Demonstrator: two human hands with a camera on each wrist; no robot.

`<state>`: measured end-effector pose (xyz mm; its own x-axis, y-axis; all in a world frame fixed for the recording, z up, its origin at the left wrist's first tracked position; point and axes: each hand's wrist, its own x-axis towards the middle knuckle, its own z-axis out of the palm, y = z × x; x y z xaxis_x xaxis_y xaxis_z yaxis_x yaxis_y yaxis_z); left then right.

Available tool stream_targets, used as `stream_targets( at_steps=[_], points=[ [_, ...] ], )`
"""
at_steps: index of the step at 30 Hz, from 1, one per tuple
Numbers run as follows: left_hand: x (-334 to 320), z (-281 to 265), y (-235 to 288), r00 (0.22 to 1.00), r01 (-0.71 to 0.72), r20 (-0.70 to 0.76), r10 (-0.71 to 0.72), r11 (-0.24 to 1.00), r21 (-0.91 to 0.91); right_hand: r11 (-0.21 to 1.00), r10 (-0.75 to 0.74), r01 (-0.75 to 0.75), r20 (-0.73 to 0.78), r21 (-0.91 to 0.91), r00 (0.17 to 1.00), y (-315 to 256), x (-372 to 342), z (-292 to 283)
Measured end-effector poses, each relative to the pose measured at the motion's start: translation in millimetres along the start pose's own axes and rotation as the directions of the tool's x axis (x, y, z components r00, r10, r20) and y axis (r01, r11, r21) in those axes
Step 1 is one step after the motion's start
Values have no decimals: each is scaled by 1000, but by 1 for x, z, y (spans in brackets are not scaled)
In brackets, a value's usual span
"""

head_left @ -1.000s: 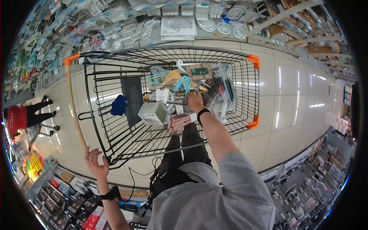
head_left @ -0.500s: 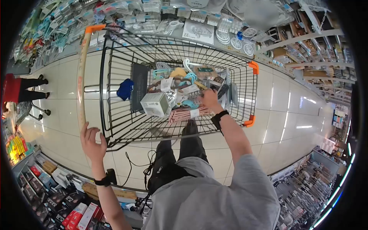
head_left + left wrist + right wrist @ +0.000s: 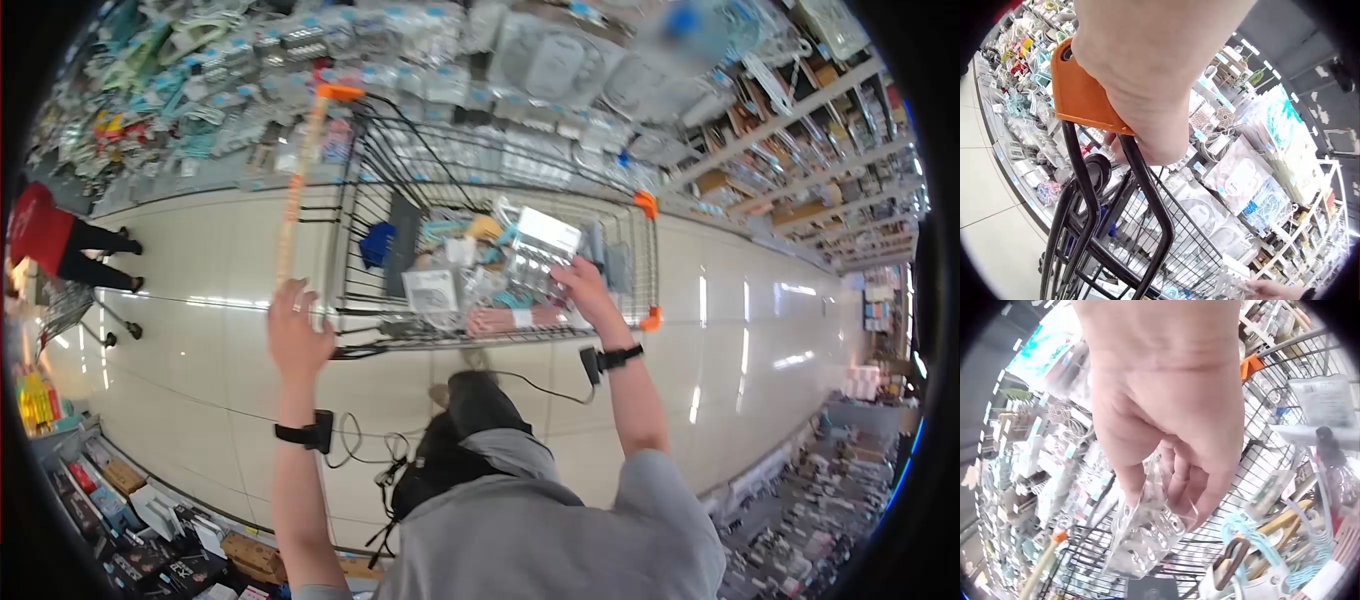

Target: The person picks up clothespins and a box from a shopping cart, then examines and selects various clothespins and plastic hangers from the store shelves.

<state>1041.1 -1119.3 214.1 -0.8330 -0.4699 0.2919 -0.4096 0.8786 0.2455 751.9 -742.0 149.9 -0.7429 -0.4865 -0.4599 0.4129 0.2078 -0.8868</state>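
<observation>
In the head view, my left hand [image 3: 300, 335] lies at the near end of the cart's handle [image 3: 297, 215], fingers loosely bent. Its palm rests against the orange corner piece [image 3: 1082, 94] in the left wrist view. My right hand [image 3: 592, 295] pinches a clear packet [image 3: 543, 250] with a white top above the goods in the cart. Small shiny pieces fill that packet [image 3: 1147, 537] in the right wrist view, below my right thumb and fingers. Under it in the cart lie light-blue hangers [image 3: 1241, 531], a white box [image 3: 432, 292] and a pink bundle [image 3: 500, 320].
Shelves of hanging packaged goods [image 3: 400, 50] run along the cart's far side. More goods [image 3: 810, 500] stand at the lower right. A person in a red top [image 3: 42, 228] is at the far left beside another cart [image 3: 75, 305]. A cable [image 3: 540, 385] hangs by my right wrist.
My right hand has risen from among the goods with the clear packet in its grip. The cart appears shifted and turned in view. My left hand remains at the handle's end.
</observation>
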Motion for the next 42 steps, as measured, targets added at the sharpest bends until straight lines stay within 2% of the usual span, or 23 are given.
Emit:
stream_targets(
  at_steps=[4, 6, 7, 9, 11, 13, 15, 17, 18, 19, 21, 22, 23, 25, 26, 28, 29, 31, 35, 37, 39, 41, 42],
  points=[
    [25, -34, -38, 986, 85, -145, -81, 996, 19, 978, -86, 75, 49, 196, 995, -34, -19, 100],
    [32, -32, -60, 970, 241, 34, -239, 963, -123, 959, -143, 116, 86, 257, 986, -49, -25, 144],
    [36, -34, -68, 969, 245, 18, -245, 963, -113, 955, -141, 112, 91, 275, 986, -52, -24, 159],
    [38, -40, -84, 981, 193, 51, -187, 963, -190, 949, -138, 101, 108, 297, 985, -60, -24, 192],
    [40, -46, -98, 981, 195, 44, -190, 955, -224, 963, -173, 122, 202, 241, 964, -68, -12, 232],
    [47, -49, -114, 990, 141, 59, -129, 947, -290, 952, -216, 149, 242, 267, 946, -80, 0, 284],
    [49, -54, -124, 988, 154, 82, -134, 929, -335, 980, -123, 56, 362, 191, 924, -111, 3, 329],
    [57, -61, -143, 985, 137, 160, -70, 882, -452, 949, -226, 105, 408, 297, 884, -119, 11, 376],
    [64, -74, -150, 968, 148, 246, -38, 883, -446, 954, -216, 93, 441, 284, 871, -132, 13, 395],
    [68, -78, -162, 968, 154, 245, -45, 883, -444, 955, -214, 90, 447, 282, 868, -138, 16, 412],
    [76, -79, -193, 826, 450, 564, -21, 626, -636, 944, -227, 73, 473, 321, 851, -150, 24, 444],
    [78, -83, -207, 776, 509, 631, 14, 579, -638, 949, -225, 83, 468, 304, 855, -150, 28, 456],
    [79, -85, -216, 780, 508, 626, 8, 574, -642, 951, -225, 85, 475, 298, 851, -153, 28, 466],
    [86, -97, -229, 795, 574, 604, 47, 262, -776, 961, -233, 129, 463, 245, 855, -159, 30, 485],
    [88, -105, -237, 793, 577, 608, 50, 261, -774, 963, -220, 113, 465, 247, 857, -162, 29, 493],
    [98, -126, -251, 812, 580, 576, 95, -16, -814, 962, -218, 109, 470, 250, 855, -170, 27, 512],
    [100, -129, -260, 803, 591, 586, 108, -18, -807, 961, -221, 107, 479, 253, 849, -170, 26, 522],
    [105, -133, -281, 828, 561, 546, 131, -224, -797, 967, -203, 102, 460, 235, 865, -171, 28, 542],
    [123, -147, -327, 843, 530, 487, 229, -197, -825, 969, -211, 150, 348, 195, 913, -179, 20, 588],
    [139, -158, -355, 814, 574, 445, 372, -406, -711, 971, -231, 193, 366, 139, 902, -184, 18, 614],
    [146, -166, -383, 810, 575, 414, 415, -424, -700, 972, -226, 192, 330, 134, 916, -184, 9, 647],
    [160, -174, -411, 779, 623, 567, 269, -224, -750, 977, -207, 184, 287, 107, 935, -183, 7, 683],
    [163, -175, -426, 797, 594, 545, 260, -169, -787, 970, -236, 212, 261, 116, 936, -181, 5, 702]
  ],
)
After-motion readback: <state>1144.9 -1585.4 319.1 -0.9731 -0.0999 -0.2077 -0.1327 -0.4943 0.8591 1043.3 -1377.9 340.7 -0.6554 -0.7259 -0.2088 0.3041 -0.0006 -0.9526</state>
